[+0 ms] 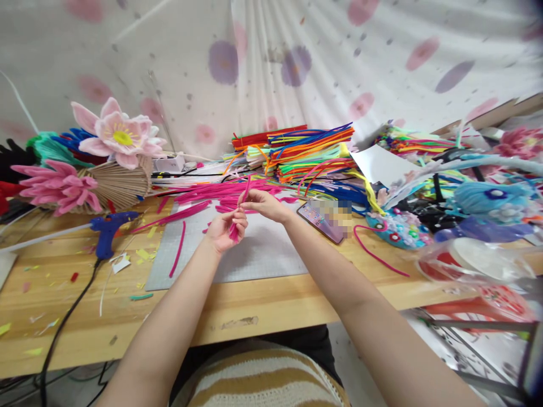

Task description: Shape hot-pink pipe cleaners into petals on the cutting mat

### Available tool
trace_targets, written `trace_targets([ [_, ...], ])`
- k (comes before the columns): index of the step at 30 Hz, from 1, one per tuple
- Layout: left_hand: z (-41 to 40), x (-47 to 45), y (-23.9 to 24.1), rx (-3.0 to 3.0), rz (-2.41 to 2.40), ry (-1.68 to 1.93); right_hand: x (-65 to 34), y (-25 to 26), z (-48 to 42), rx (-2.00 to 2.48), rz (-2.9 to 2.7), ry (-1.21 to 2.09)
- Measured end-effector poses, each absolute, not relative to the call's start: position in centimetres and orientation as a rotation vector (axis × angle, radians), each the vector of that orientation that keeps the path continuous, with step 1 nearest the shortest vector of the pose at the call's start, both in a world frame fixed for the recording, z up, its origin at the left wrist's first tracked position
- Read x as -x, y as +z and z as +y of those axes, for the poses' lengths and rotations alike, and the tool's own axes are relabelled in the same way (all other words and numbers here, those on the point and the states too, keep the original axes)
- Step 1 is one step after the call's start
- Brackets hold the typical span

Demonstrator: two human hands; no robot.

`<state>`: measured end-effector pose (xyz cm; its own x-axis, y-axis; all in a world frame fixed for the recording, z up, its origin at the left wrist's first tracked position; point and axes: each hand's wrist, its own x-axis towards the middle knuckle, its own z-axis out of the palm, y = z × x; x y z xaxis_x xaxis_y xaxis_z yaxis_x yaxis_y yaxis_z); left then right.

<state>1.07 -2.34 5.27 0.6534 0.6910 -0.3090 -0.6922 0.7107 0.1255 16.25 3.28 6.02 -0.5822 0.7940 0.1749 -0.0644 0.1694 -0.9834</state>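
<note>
My left hand (227, 229) is curled around a small bundle of bright pink pipe cleaner pieces (233, 231), held above a grey cutting mat (263, 254). My right hand (263, 203) pinches the upper end of a pink pipe cleaner (246, 189) that rises from that bundle. Both hands meet over the mat's far half. Behind them lies a loose heap of pink pipe cleaners (220, 195).
A blue glue gun (108, 229) with a black cord lies at the left. A phone (324, 217) lies right of the mat. Stacked coloured pipe cleaners (309, 150), pink flowers (121, 135), a fan and craft pieces crowd the back and right. Scraps litter the wooden table (127, 322).
</note>
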Motion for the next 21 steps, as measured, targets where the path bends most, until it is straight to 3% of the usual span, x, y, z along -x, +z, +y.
trace_targets([
  [11, -1.9, -1.4, 5.8, -0.193, 0.511, 0.939, -16.0, 6.5, 4.5, 0.839, -1.973, 1.199],
  [21, -1.3, -2.0, 5.7, -0.142, 0.42, 0.956, -16.2, 7.8, 4.5, 0.777, -1.997, 1.249],
])
